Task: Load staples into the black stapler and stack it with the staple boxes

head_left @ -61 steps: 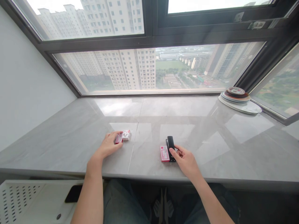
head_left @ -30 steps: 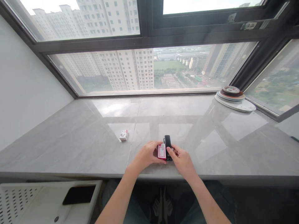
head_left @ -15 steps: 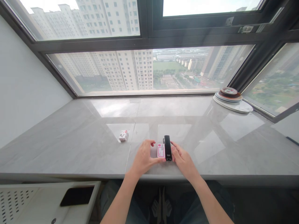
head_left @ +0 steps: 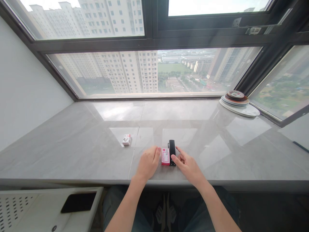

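A black stapler [head_left: 172, 146] lies lengthwise on the countertop, pointing away from me. Close against its left side is a small white-and-pink box [head_left: 165, 157], printed with a label. My right hand [head_left: 188, 164] grips the stapler from the right, its thumb over the near part of the top and its fingers along the side. Just left of the box, my left hand [head_left: 147, 162] is closed with its fingers curled in, and nothing shows in it. Farther left sits another small white box [head_left: 126, 140] with red and grey print.
Stacked plates [head_left: 238, 100] stand in the back right corner by the window. The grey marble-look countertop [head_left: 72, 145] ends at a front edge close to my wrists. Below it at left, a black phone-like slab [head_left: 78, 202] lies on a white perforated surface [head_left: 43, 209].
My left thumb has left the near end of the pink-printed box, and that hand has closed beside it. My right thumb has moved up onto the top of the stapler.
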Available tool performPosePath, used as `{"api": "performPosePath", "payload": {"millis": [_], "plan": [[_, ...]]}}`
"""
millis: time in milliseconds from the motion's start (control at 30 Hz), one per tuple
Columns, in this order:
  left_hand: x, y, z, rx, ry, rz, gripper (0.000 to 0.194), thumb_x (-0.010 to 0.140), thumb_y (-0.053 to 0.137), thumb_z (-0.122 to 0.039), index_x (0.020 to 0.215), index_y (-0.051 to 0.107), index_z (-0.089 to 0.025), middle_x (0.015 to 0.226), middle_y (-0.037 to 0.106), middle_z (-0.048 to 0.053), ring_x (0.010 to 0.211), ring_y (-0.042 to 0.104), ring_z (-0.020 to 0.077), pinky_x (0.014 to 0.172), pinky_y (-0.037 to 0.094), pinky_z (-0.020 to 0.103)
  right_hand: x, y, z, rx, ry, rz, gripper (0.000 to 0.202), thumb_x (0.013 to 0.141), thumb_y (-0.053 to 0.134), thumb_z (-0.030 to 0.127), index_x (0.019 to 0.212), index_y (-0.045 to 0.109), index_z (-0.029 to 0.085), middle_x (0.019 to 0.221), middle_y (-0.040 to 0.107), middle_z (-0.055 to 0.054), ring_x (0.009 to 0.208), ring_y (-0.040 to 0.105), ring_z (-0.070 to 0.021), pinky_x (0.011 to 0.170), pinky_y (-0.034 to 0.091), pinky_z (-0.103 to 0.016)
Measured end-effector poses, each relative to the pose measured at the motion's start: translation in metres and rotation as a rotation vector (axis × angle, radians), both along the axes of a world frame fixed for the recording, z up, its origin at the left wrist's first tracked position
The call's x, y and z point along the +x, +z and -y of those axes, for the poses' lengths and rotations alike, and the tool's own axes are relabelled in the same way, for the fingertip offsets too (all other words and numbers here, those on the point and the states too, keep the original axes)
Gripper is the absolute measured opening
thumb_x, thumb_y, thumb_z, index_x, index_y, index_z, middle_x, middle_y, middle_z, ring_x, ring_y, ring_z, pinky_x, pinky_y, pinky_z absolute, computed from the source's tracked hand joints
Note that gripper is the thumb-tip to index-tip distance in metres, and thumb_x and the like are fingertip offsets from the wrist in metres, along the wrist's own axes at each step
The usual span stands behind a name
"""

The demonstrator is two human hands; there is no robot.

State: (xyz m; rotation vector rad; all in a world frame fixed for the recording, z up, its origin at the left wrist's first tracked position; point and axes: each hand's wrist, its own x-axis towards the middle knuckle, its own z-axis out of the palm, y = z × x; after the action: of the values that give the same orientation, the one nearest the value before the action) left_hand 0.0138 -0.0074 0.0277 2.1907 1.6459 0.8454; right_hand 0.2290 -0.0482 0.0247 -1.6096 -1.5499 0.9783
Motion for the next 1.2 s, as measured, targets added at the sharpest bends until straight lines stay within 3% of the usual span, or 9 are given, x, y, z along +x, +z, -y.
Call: {"api": "performPosePath", "payload": {"millis": [100,200,300,367,500,733,967,1067,1200], "plan": [[-0.045,0.003,-0.019,0.042,0.226,0.026,0.025,0.104,0.041,-0.04,0.088,0.051,-0.025,0.084,0.06,0.002,0.08,0.057,0.0205,0.075,0.04,0.031,0.002,0.002,0.006,-0.052,-0.006,0.065,0.095,0.084,0.068,0.068,0.161,0.039,0.018,0.07,0.055,0.004,0.066,0.056,-0.0184,0.063,0.045,-0.029],[-0.1,0.009,-0.05,-0.017,0.532,0.072,0.028,0.102,0.042,-0.047,0.11,0.056,-0.023,0.079,0.056,0.002,0.073,0.056,0.0229,0.068,0.037,0.032,-0.001,0.005,0.008,-0.063,0.029,0.183,0.095,0.076,0.077,0.064,0.156,0.045,0.024,0.069,0.057,0.004,0.063,0.055,-0.0185,0.058,0.04,-0.028],[-0.126,0.012,-0.077,-0.092,0.493,0.084,0.03,0.1,0.048,-0.045,0.114,0.061,-0.022,0.071,0.053,-0.001,0.067,0.054,0.0204,0.066,0.036,0.031,-0.008,0.011,0.006,-0.04,0.062,0.242,0.081,0.074,0.081,0.056,0.146,0.055,0.03,0.077,0.066,0.001,0.07,0.062,-0.0212,0.061,0.04,-0.028],[-0.119,0.009,-0.088,-0.127,0.383,0.096,0.029,0.099,0.05,-0.044,0.111,0.065,-0.022,0.065,0.049,-0.004,0.064,0.052,0.0175,0.064,0.036,0.029,-0.011,0.014,0.004,-0.027,0.074,0.254,0.074,0.074,0.081,0.053,0.141,0.058,0.031,0.086,0.072,-0.001,0.077,0.067,-0.0237,0.063,0.041,-0.028],[-0.077,0.002,-0.096,-0.188,0.19,0.147,0.035,0.097,0.051,-0.051,0.112,0.067,-0.024,0.06,0.044,-0.006,0.059,0.051,0.0147,0.061,0.038,0.026,-0.011,0.013,0.001,-0.01,0.078,0.289,0.07,0.077,0.079,0.054,0.14,0.057,0.034,0.088,0.075,-0.001,0.079,0.07,-0.0252,0.064,0.041,-0.028],[-0.021,0.004,-0.076,-0.278,-0.016,0.173,0.044,0.092,0.056,-0.061,0.115,0.066,-0.024,0.062,0.053,-0.006,0.06,0.056,0.0161,0.055,0.036,0.025,-0.012,0.008,-0.002,-0.012,0.078,0.312,0.07,0.079,0.078,0.053,0.142,0.057,0.033,0.078,0.073,0.001,0.074,0.07,-0.0246,0.061,0.037,-0.027],[0.012,-0.002,-0.045,-0.259,-0.001,0.117,0.038,0.106,0.034,-0.052,0.116,0.062,-0.028,0.085,0.073,0.002,0.08,0.069,0.021,0.07,0.043,0.029,-0.015,0.006,-0.008,0.031,0.115,0.36,0.069,0.079,0.078,0.046,0.143,0.056,0.032,0.079,0.075,0.0,0.071,0.069,-0.0248,0.064,0.038,-0.029],[0.017,-0.005,-0.037,-0.241,0.044,0.085,0.045,0.109,0.022,-0.05,0.12,0.061,-0.028,0.089,0.075,0.005,0.084,0.071,0.0235,0.073,0.043,0.031,-0.016,0.005,-0.009,0.044,0.129,0.383,0.065,0.08,0.077,0.046,0.14,0.058,0.031,0.085,0.076,-0.001,0.073,0.069,-0.0253,0.065,0.038,-0.029],[0.022,-0.009,-0.031,-0.226,0.075,0.037,0.047,0.109,0.024,-0.05,0.134,0.055,-0.025,0.093,0.076,0.009,0.09,0.072,0.0274,0.076,0.044,0.033,-0.017,0.008,-0.011,0.048,0.161,0.371,0.06,0.08,0.075,0.046,0.136,0.061,0.03,0.088,0.077,-0.003,0.077,0.07,-0.0261,0.066,0.039,-0.029]]}}
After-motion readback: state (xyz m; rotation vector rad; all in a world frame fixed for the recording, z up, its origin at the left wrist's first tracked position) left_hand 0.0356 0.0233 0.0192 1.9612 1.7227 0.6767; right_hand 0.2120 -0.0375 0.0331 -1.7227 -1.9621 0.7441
